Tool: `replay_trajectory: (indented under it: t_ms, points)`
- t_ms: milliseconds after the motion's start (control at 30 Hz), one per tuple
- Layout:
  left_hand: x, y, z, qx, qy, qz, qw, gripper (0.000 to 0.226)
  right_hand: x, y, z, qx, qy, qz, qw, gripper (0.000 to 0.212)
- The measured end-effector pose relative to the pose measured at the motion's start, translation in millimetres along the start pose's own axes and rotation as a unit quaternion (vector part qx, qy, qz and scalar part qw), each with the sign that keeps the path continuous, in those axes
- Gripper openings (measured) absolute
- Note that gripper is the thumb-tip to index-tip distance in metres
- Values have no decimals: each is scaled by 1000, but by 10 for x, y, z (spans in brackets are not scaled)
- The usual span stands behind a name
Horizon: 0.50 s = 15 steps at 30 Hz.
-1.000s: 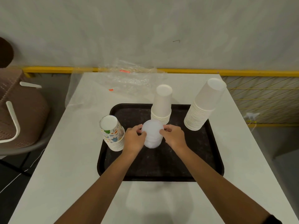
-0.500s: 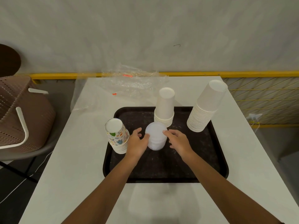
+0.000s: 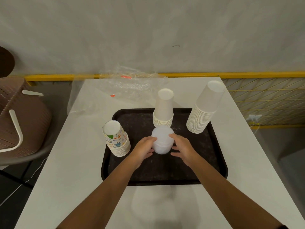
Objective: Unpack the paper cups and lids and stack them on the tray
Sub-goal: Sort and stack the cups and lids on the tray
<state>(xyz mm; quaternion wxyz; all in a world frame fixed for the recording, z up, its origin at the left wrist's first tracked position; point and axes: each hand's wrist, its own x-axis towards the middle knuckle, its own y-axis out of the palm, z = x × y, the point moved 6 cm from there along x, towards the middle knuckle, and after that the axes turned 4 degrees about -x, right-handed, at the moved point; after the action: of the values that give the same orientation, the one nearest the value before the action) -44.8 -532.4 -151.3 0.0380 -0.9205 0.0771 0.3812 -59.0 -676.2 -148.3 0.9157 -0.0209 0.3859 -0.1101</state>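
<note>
Lids: one stack of translucent white plastic lids [image 3: 162,141], upright at the middle of the tray; its single lids blur together and cannot be counted.
Left hand: the left hand [image 3: 143,149] grips the stack's left side, thumb high and fingers curled low.
Right hand: the right hand [image 3: 183,148] lies against the stack's right side, its fingers loosely spread and its tips touching.
Cups: three upturned stacks. A short stack of plain white paper cups [image 3: 163,108] is just behind the lids, a tall leaning stack of white paper cups [image 3: 205,107] is at the tray's far right corner, and a stack of colourfully printed paper cups [image 3: 116,140] overlaps its left rim.
Tray: one black rectangular plastic tray [image 3: 165,176], scuffed.
Surface: a white rectangular table [image 3: 66,162].
Room: a grey plastered wall [image 3: 148,30], a yellow rail [image 3: 231,74] at its foot and yellow wire mesh [image 3: 264,103] at the right.
Around: crumpled clear plastic wrapping [image 3: 127,87] at the table's far edge; a brown woven chair [image 3: 21,118] to the left.
In the way: both forearms cross the tray's near rim.
</note>
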Motion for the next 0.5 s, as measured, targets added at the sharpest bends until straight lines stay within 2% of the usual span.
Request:
replay_trajectory:
  t_ms: [200,500]
  points:
    - [-44,440,33,6,8,39,999,42,-61,-475,-174,47,-6,-27,999,45]
    - [-129,1046,59,8,17,54,998,41,-171,-1074,-353,90,-15,-54,994,43]
